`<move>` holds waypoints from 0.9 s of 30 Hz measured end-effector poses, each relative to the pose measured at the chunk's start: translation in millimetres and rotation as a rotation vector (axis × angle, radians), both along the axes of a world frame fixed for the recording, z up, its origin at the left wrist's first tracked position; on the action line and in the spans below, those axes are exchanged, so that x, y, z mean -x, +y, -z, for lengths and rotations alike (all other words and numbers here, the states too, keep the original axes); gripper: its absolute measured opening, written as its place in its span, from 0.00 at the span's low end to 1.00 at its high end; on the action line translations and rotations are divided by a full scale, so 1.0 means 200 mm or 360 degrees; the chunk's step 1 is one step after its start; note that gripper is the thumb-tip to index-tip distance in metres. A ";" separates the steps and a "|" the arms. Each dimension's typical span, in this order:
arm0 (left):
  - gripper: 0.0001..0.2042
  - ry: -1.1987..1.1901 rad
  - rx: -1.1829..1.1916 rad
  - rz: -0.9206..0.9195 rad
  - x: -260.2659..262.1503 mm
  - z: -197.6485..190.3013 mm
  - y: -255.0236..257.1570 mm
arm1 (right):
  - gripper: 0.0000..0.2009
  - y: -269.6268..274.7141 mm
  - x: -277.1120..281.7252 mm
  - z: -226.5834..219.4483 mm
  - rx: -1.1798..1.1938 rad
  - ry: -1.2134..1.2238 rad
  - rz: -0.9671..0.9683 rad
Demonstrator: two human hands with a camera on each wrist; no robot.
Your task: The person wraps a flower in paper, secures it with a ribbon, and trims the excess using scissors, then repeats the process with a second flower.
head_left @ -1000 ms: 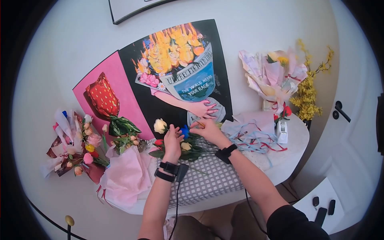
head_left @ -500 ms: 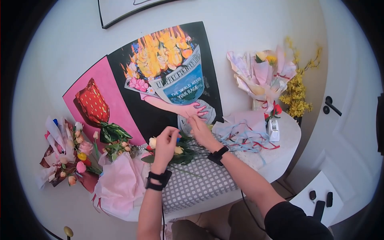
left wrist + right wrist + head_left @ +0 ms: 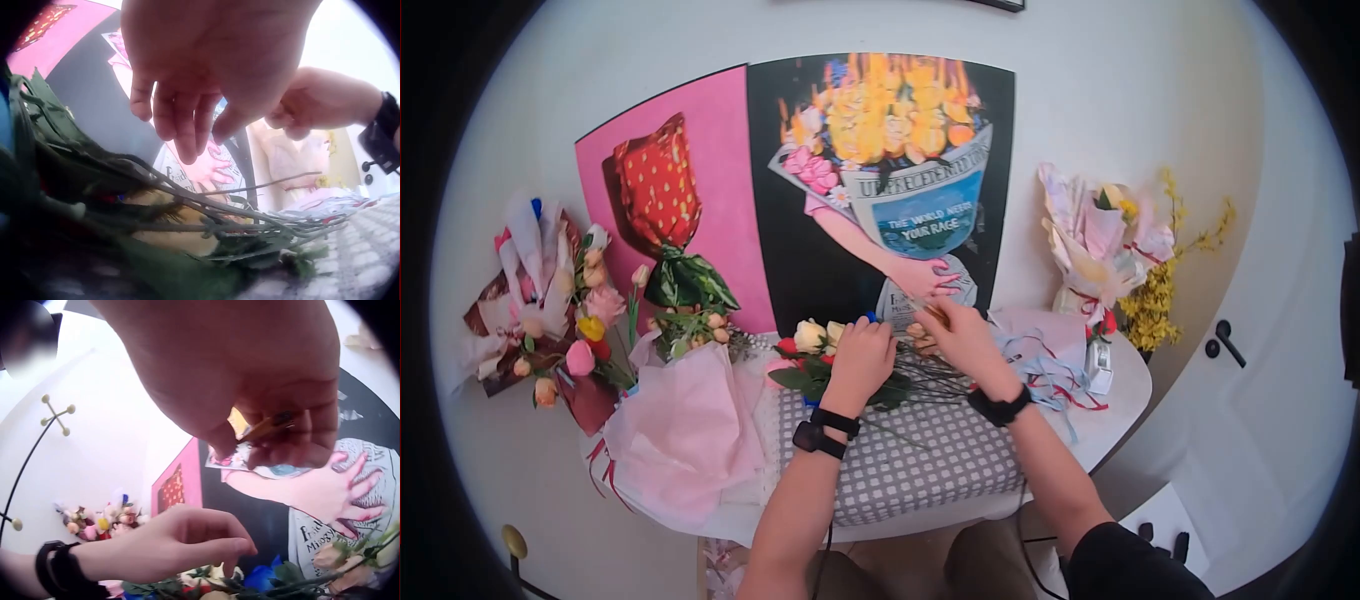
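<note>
My left hand (image 3: 862, 362) hovers over a loose bunch of flowers, its fingers bent loosely downward around nothing. The bunch has a cream rose (image 3: 809, 336), a blue flower (image 3: 264, 576), red blooms, dark green leaves and long thin stems (image 3: 300, 226). It lies on a grey-and-white checked cloth (image 3: 930, 460) over the table. To the right, my right hand (image 3: 968, 345) is raised above the stems. Between its thumb and fingers it grips a small golden-yellow tool (image 3: 265, 430) with a dark end; the tool's kind is hidden by the fingers.
Pink wrapping paper (image 3: 685, 430) lies at left, beside wrapped flower bouquets (image 3: 580, 300). Blue and red ribbons (image 3: 1040, 370), a white tape dispenser (image 3: 1100, 368) and another bouquet (image 3: 1090, 250) are at right. A poster (image 3: 880, 200) stands behind the flowers.
The head view has turned, shifting the scene. My left hand has gone from spread, raised fingers to bent ones lower over the flowers. My right hand still holds the small golden tool.
</note>
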State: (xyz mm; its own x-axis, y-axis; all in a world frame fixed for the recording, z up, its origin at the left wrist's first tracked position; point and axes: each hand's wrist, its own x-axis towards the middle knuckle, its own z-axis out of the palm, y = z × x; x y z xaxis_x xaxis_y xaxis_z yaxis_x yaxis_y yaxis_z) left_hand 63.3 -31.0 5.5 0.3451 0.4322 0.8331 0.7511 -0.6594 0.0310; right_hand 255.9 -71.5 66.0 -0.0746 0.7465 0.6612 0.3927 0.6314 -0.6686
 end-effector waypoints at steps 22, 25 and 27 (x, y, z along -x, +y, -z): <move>0.07 -0.0151 0.0024 0.0108 0.03 -0.04 -0.04 | 0.12 0.08 -0.99 -0.53 -0.0275 -0.0730 0.1035; 0.08 -0.0175 0.0055 0.0108 0.03 -0.05 -0.05 | 0.17 0.39 -1.53 -0.61 -0.0149 -0.0636 0.1290; 0.08 -0.0179 0.0069 0.0096 0.03 -0.04 -0.06 | 0.20 0.47 -1.73 -0.55 -0.0148 -0.0701 0.1427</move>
State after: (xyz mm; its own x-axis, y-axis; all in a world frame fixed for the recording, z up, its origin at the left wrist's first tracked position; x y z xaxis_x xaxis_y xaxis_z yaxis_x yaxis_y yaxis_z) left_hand 57.5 -42.0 13.3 0.2772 0.4497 0.8491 0.7001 -0.6998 0.1420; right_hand 601.6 23.4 176.3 0.2381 0.5935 0.7688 0.9498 0.0231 -0.3119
